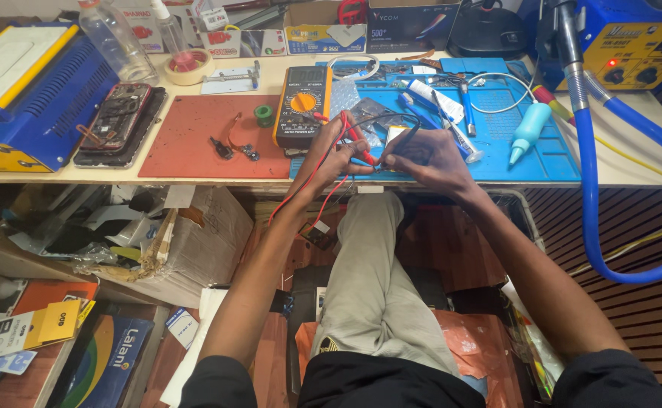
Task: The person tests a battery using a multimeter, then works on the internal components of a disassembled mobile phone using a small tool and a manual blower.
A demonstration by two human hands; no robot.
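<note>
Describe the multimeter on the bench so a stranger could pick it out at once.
Start at the red mat in the middle of the bench and go to its right edge, where it meets the blue mat. The multimeter lies there, just above the left hand. It alone has a yellow case with a round orange dial.

Probe tips vanish between the left hand (336, 155) and right hand (429, 157), hiding the part under test; the blue hose (589, 196) runs off the right edge.
</note>
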